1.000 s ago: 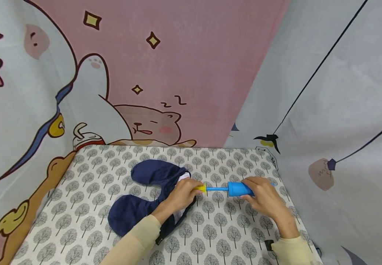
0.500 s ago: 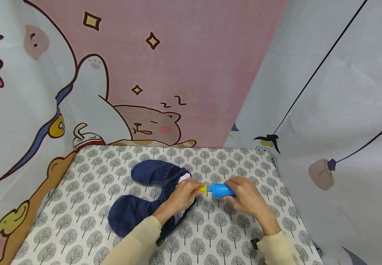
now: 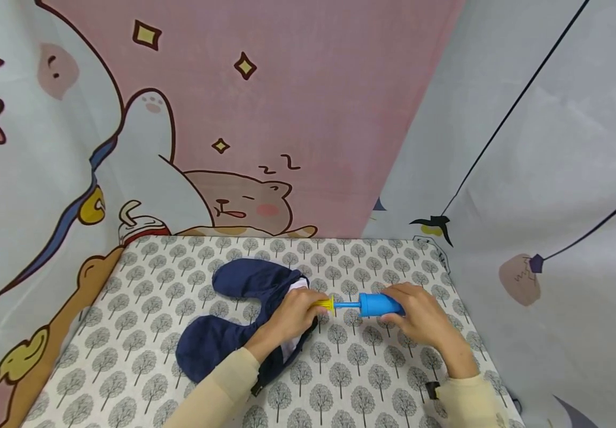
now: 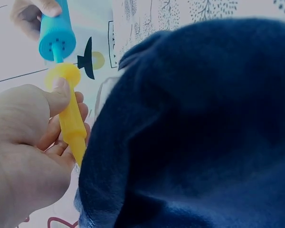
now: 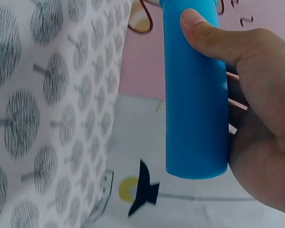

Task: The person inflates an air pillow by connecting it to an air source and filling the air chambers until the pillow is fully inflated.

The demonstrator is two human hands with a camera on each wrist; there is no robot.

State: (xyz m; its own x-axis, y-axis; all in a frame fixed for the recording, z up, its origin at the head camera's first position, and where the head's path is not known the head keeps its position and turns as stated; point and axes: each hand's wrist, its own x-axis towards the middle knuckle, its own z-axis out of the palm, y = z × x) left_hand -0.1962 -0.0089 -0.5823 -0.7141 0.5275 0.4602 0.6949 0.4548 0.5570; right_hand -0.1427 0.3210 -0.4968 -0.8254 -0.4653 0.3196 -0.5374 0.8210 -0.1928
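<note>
One hand pump (image 3: pixel 377 305) stretches left to right between a person's two hands, over the tree-patterned surface (image 3: pixel 363 380) and to the right of a dark blue U-shaped pillow (image 3: pixel 206 348); the left hand (image 3: pixel 294 312) pinches the yellow nozzle (image 4: pixel 72 118) between thumb and fingers at the pillow's right side, near a white patch (image 3: pixel 298 284); the right hand (image 3: pixel 417 315) is curled round the blue cylinder (image 5: pixel 197 104), farther right; a length of blue rod (image 3: pixel 347 305) shows bare between cylinder and nozzle, so the pump stands partly extended; the nozzle's narrow end points toward the pillow, but its tip is hidden at the pillow's edge, and I cannot tell whether it is plugged in; even so, the step in hand looks like pumping air into the pillow; the next move seems to call for the left hand to keep the nozzle steady while the right hand slides the cylinder straight along the rod, since a sideways tilt could bend the rod or work the nozzle loose.
</note>
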